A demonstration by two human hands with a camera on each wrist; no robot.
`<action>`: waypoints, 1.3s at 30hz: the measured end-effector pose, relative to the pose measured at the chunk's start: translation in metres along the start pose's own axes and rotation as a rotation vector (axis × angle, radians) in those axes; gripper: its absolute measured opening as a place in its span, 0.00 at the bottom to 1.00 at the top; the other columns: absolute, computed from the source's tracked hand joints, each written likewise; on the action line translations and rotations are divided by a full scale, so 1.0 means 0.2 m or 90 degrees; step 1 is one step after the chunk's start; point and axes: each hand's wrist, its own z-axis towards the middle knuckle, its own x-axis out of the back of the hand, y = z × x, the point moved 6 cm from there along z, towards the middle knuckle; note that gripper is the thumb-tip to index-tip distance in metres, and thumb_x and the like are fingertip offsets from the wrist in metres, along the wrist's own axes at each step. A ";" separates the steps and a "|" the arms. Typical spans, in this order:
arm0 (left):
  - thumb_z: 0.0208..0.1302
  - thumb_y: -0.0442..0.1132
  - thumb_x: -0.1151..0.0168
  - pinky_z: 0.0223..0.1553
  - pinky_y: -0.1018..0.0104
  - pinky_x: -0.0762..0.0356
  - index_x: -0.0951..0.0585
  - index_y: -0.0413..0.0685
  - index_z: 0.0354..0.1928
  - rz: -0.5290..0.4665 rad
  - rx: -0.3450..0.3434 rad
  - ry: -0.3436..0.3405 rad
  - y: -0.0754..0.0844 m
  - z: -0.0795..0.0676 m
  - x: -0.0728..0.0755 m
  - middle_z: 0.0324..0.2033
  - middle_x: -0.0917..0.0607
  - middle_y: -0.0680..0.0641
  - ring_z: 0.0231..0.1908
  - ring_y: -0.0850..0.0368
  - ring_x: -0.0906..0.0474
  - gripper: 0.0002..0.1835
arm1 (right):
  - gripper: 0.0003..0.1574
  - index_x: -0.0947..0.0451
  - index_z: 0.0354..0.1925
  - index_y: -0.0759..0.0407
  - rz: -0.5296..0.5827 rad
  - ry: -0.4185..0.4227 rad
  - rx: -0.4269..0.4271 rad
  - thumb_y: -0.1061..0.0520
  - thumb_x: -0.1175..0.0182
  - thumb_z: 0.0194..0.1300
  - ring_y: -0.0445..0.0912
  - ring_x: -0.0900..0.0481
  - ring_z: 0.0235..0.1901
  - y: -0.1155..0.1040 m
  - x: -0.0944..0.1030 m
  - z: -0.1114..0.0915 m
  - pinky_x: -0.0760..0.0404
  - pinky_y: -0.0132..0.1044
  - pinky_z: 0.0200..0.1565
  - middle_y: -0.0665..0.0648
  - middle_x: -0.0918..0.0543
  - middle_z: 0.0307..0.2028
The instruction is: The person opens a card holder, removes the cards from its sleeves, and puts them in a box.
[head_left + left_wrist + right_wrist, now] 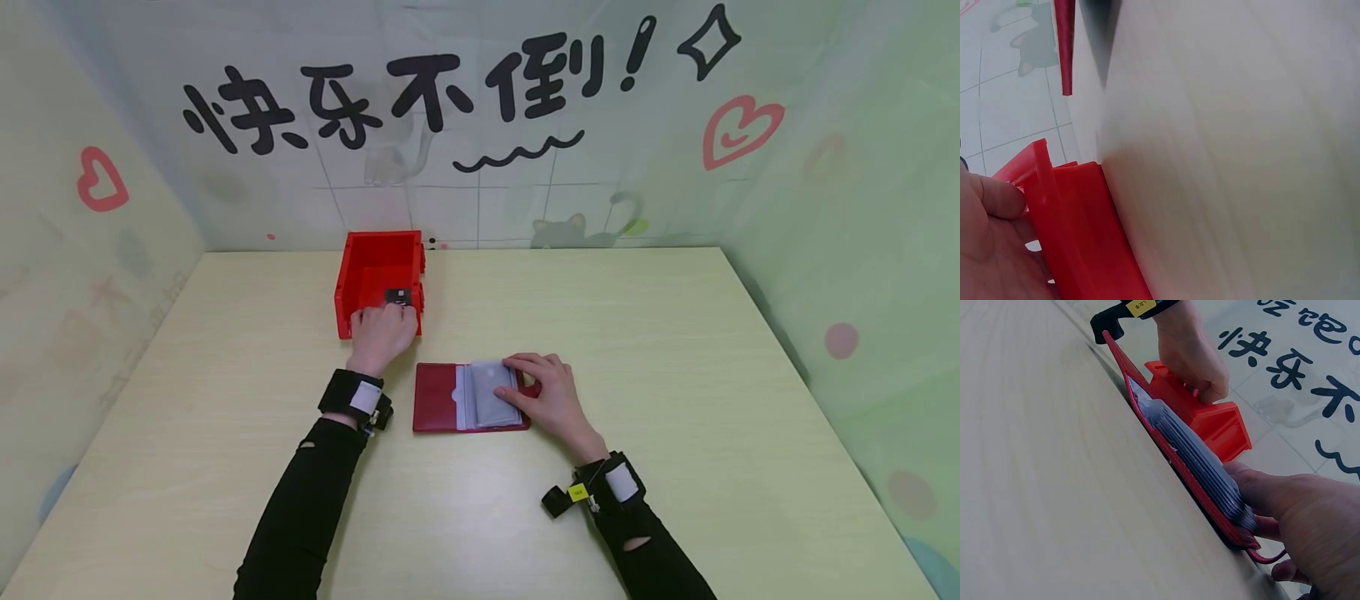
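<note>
A dark red card holder [435, 398] lies spread flat on the table, its stack of clear plastic sleeves [492, 400] on the right half. My right hand [551, 400] holds the sleeves at their right edge, thumb on top and fingers at the upper corner. In the right wrist view the sleeves [1200, 465] fan out in layers beside my thumb. My left hand [384, 335] reaches over the near side of a red plastic box [342, 287], fingers curled inside. A small dark card [397, 296] shows at its fingertips; whether they pinch it is hidden.
The box stands at the table's back edge, left of centre, behind the card holder. A printed cloth backdrop [480, 208] rises behind the table [637, 333], with side panels at left and right. Each wrist wears a black camera strap [352, 396].
</note>
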 end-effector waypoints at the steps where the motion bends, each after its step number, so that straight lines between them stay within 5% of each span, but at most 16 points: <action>1: 0.74 0.48 0.66 0.69 0.33 0.47 0.28 0.44 0.23 -0.001 0.000 0.001 0.00 0.00 0.00 0.28 0.24 0.39 0.47 0.34 0.25 0.25 | 0.28 0.16 0.56 0.55 0.000 0.000 0.000 0.49 0.26 0.57 0.50 0.29 0.46 0.00 0.00 0.00 0.39 0.43 0.50 0.56 0.15 0.56; 6: 0.74 0.46 0.64 0.74 0.33 0.54 0.23 0.38 0.28 -0.007 -0.023 0.041 0.01 -0.02 0.02 0.38 0.19 0.34 0.57 0.30 0.27 0.25 | 0.28 0.16 0.56 0.55 0.000 -0.001 0.001 0.49 0.26 0.58 0.50 0.29 0.46 0.00 0.00 0.00 0.39 0.43 0.50 0.56 0.15 0.56; 9: 0.74 0.43 0.60 0.75 0.34 0.53 0.19 0.32 0.44 -0.012 -0.057 0.100 0.04 -0.05 0.06 0.56 0.20 0.29 0.63 0.28 0.30 0.23 | 0.28 0.16 0.56 0.55 0.000 0.001 0.003 0.49 0.26 0.58 0.50 0.29 0.46 -0.01 0.00 0.00 0.39 0.43 0.50 0.56 0.15 0.56; 12: 0.72 0.40 0.53 0.74 0.36 0.48 0.26 0.31 0.62 -0.028 -0.087 0.164 0.07 -0.10 0.11 0.67 0.28 0.30 0.67 0.30 0.33 0.24 | 0.28 0.16 0.56 0.56 0.000 0.002 0.005 0.49 0.26 0.58 0.50 0.29 0.45 -0.01 0.00 0.00 0.38 0.44 0.50 0.56 0.15 0.56; 17: 0.65 0.35 0.39 0.65 0.43 0.30 0.30 0.36 0.65 -0.087 -0.157 0.215 0.18 -0.26 0.15 0.62 0.28 0.33 0.63 0.37 0.32 0.27 | 0.28 0.16 0.56 0.56 -0.005 0.001 0.008 0.49 0.26 0.58 0.49 0.29 0.45 0.00 -0.01 0.00 0.38 0.44 0.50 0.56 0.16 0.56; 24: 0.69 0.35 0.41 0.41 0.62 0.22 0.23 0.40 0.57 -0.161 -0.194 0.089 0.29 -0.46 -0.01 0.38 0.21 0.43 0.40 0.51 0.26 0.16 | 0.28 0.16 0.56 0.55 -0.007 -0.003 -0.002 0.48 0.26 0.58 0.50 0.29 0.46 0.01 -0.01 0.01 0.38 0.44 0.51 0.56 0.16 0.57; 30: 0.69 0.36 0.38 0.37 0.67 0.27 0.20 0.39 0.53 -0.197 -0.165 -0.043 0.29 -0.49 -0.16 0.31 0.20 0.47 0.33 0.56 0.27 0.14 | 0.28 0.17 0.56 0.55 -0.010 -0.001 0.005 0.47 0.27 0.59 0.50 0.29 0.46 0.01 -0.01 0.00 0.39 0.43 0.50 0.55 0.16 0.57; 39: 0.58 0.45 0.25 0.38 0.67 0.30 0.35 0.40 0.72 -0.177 -0.147 -0.173 0.29 -0.48 -0.25 0.38 0.24 0.46 0.41 0.55 0.28 0.43 | 0.35 0.20 0.61 0.57 -0.027 -0.009 -0.002 0.47 0.26 0.58 0.54 0.28 0.52 0.01 -0.01 0.00 0.35 0.49 0.54 0.59 0.18 0.57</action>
